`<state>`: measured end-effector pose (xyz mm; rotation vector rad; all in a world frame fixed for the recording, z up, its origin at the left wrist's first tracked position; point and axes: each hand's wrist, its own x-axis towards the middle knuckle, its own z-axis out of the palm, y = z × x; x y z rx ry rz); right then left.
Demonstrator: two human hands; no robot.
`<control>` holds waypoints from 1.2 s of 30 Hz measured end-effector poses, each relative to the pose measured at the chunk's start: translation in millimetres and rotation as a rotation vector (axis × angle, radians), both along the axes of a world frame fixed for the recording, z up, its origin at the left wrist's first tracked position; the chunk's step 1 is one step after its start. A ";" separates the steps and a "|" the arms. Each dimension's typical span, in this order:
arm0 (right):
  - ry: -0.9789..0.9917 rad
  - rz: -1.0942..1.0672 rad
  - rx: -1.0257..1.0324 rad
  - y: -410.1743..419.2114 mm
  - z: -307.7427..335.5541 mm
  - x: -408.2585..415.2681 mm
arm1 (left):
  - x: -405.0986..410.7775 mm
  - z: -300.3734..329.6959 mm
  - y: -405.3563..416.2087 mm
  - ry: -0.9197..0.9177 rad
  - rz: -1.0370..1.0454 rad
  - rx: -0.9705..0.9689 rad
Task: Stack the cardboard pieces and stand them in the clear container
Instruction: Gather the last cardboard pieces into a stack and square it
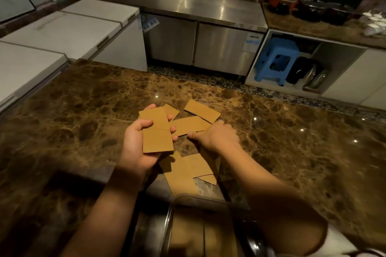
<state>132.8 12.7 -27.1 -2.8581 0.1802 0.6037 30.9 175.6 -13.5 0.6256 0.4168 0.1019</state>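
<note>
Several brown cardboard pieces lie scattered on the marble counter [292, 142]. My left hand [135, 148] holds a folded cardboard piece [156, 129] above the counter, thumb on top. My right hand [215, 135] presses palm down on a flat cardboard piece [188, 124] in the middle of the pile, fingers pinching its near edge. Another piece [202, 110] lies just beyond, and more pieces [186, 171] lie near the front edge. The clear container [173, 210] stands at the bottom of the view, with cardboard visible inside it; my right forearm partly covers it.
White chest freezers [62, 33] stand to the left. A steel cabinet [196, 44] lines the back wall. A blue stool [275, 60] sits under the right-hand counter, beside dark bags. The floor gap lies beyond the counter's far edge.
</note>
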 end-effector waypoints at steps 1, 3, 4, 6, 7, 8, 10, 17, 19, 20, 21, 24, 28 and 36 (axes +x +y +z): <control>-0.025 -0.020 0.005 2.9 -2.2 3.8 | 1.3 0.1 -2.3 -0.001 -0.007 -0.005; -0.035 -0.031 0.011 6.9 -6.3 10.3 | 3.1 0.3 -6.1 -0.004 -0.023 -0.015; -0.024 -0.039 0.023 8.1 -7.1 14.5 | 4.4 1.1 -6.8 -0.009 -0.027 -0.017; 0.034 -0.047 0.079 7.1 -6.3 23.1 | 5.7 1.2 -7.7 -0.014 -0.028 -0.025; 0.084 -0.027 0.122 5.0 -5.3 28.1 | 5.9 1.2 -7.8 -0.019 -0.027 -0.023; 0.137 0.008 0.175 1.6 -4.6 32.5 | 5.8 1.1 -7.7 -0.022 -0.025 -0.014; 0.241 0.037 0.257 -9.2 -0.1 37.6 | 5.0 -1.1 -5.9 -0.024 -0.010 -0.002; 0.463 0.041 0.003 -84.9 40.3 60.6 | 3.5 -12.3 3.7 -0.033 0.035 -0.014; 0.329 0.169 -0.040 -84.3 36.4 77.0 | 6.8 -13.0 2.0 -0.028 0.024 -0.004; 0.213 0.285 -0.084 -78.0 30.8 82.8 | 8.7 -13.0 -0.1 -0.023 0.004 0.002; 0.096 0.413 -0.111 -68.2 24.7 86.3 | 11.0 -12.5 -2.4 -0.018 -0.028 0.003; -0.076 0.684 -0.094 -39.0 3.8 96.2 | 14.9 -10.0 -8.5 -0.009 -0.136 -0.055; -0.067 0.719 -0.057 -25.6 -19.6 110.3 | 18.9 -10.7 -10.5 -0.016 -0.193 -0.076; -0.147 0.321 0.353 -46.9 -9.2 87.2 | 28.3 -13.9 -19.3 -0.002 -0.149 0.017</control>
